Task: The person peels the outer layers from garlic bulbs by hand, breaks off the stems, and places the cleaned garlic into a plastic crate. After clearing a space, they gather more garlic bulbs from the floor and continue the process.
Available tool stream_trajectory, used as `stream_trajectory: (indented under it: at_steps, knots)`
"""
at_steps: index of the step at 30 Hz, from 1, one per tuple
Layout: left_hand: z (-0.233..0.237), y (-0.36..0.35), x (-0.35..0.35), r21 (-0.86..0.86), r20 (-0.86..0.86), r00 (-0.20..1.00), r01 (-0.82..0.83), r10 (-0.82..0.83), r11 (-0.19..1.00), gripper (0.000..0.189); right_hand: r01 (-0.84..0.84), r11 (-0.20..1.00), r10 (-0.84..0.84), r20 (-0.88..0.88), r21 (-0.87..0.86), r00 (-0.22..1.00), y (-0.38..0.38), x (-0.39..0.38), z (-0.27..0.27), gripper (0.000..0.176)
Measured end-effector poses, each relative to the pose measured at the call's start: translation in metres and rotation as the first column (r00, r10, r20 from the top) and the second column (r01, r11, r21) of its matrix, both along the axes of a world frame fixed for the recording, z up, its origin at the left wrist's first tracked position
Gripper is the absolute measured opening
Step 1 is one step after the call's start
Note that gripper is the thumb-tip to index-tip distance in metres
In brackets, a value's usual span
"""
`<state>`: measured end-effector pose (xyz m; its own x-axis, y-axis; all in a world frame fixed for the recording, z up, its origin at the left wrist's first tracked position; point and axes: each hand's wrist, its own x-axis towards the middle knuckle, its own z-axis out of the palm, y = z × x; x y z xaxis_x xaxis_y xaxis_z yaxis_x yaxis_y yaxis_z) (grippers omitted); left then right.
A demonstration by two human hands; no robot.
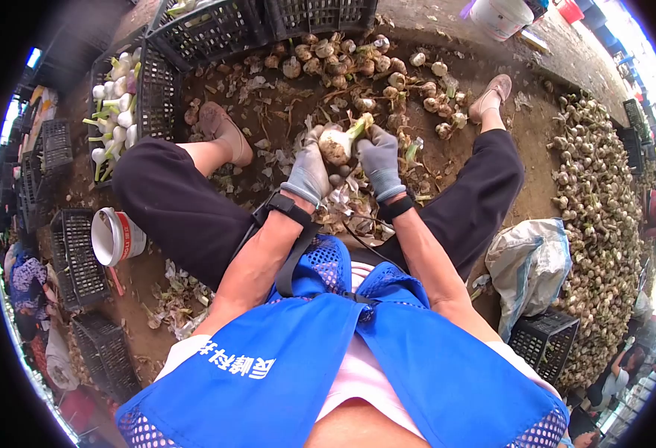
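Note:
Between my two gloved hands is a garlic bulb (pixel 335 146) with soil-stained skin and a short green stalk pointing up to the right. My left hand (pixel 309 166) wraps round the bulb's left side. At the stalk, my right hand (pixel 379 158) has its fingers closed near the stalk's end; the fingertips are partly hidden. Peeled skins (pixel 343 200) lie on the ground below the hands. Beyond them, unpeeled garlic bulbs (pixel 339 63) are scattered in a loose pile between my feet.
A black crate (pixel 158 93) at the upper left stands by white, trimmed garlic (pixel 123 112). A white bucket (pixel 119 236) is left of my knee. On the right are a large garlic heap (pixel 600 224), a white sack (pixel 529 261) and a black crate (pixel 543 340). People sit at both edges.

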<state>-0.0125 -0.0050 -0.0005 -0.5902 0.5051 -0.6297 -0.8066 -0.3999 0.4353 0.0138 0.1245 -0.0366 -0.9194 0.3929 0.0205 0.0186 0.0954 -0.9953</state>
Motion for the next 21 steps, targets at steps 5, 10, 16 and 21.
stream_trajectory:
  at_steps: [5,10,16,21]
  knots:
    - [0.003,-0.008,-0.012,0.063,-0.002,0.995,0.103,-0.103,0.993,0.052,-0.213,0.910,0.261,0.092,-0.354,0.961,0.015,0.003,0.019,0.028]
    - [0.016,0.003,-0.003,-0.063,-0.392,0.920,-0.009,-0.017,0.998,0.048,-0.290,0.580,0.404,-0.040,-0.762,0.914,0.014,0.016,0.035,0.026]
    - [0.019,0.013,0.012,-0.177,-0.843,0.536,-0.349,0.041,0.920,0.041,-0.454,0.843,0.422,-0.168,-0.289,0.891,0.022,0.026,0.054,0.018]
    - [0.011,-0.020,-0.001,-0.091,-0.387,0.909,0.128,-0.153,0.988,0.042,-0.635,0.726,0.631,-0.108,-0.265,0.768,0.048,0.029,0.072,0.020]
